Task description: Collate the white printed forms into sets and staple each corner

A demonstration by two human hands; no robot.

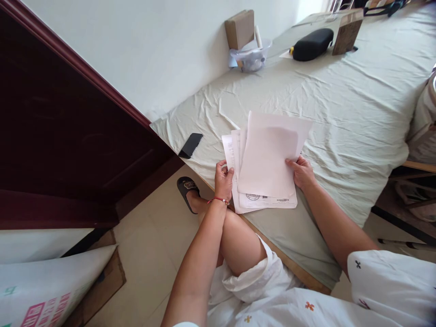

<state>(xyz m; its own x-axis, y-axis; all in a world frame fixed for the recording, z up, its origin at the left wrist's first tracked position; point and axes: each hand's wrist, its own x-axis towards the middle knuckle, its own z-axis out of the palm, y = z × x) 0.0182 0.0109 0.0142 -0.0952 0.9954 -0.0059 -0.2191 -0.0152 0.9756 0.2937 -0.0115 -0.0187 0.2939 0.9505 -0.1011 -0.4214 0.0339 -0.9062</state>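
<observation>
A loose stack of white paper sheets [267, 154] is held between my two hands, just above the cloth-covered surface. The top sheet looks blank, and a shadow falls across its upper part. Printed sheets [252, 202] show below it and fan out on the left; one bears a round dark stamp. My left hand [224, 179] pinches the left edge of the stack between thumb and fingers. On the right edge, my right hand [301, 171] grips with the thumb on top and the fingers hidden beneath. A flat black object [190, 145] lies left of the papers.
Pale green cloth [361, 104] covers the surface. Against the wall stand a clear plastic bowl [250, 59] and a brown box [240, 29]. Farther right are a black case [312, 44] and another cardboard box [348, 32]. A dark red door [68, 122] is at left, above a white sack [51, 286].
</observation>
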